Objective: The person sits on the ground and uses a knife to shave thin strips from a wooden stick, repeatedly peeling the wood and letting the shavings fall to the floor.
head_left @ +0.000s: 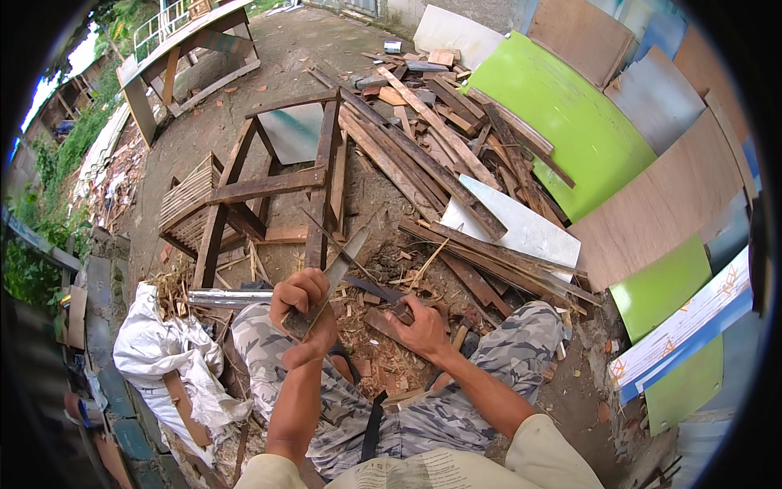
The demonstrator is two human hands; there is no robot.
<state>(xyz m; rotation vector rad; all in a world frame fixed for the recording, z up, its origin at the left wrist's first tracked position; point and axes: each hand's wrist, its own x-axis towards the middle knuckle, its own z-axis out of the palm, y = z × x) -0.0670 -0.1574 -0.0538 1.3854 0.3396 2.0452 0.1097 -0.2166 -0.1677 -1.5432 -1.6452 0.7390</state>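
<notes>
Littered yard [318,41], left grip [303,301] holding blade [336,267]

Hands: two, left hand [303,300] and right hand [420,328], mid-frame
Blade [340,268]: just one, centre
Green boards [562,122]: three, all down the right
Wooden frame [269,186]: one, left of centre
White sack [159,342]: one, lower left
Planks [407,171]: heaped, too tangled to count!

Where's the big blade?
In the head view, the big blade is in the left hand, just left of the middle, nearer the person than the wooden frame.
</notes>
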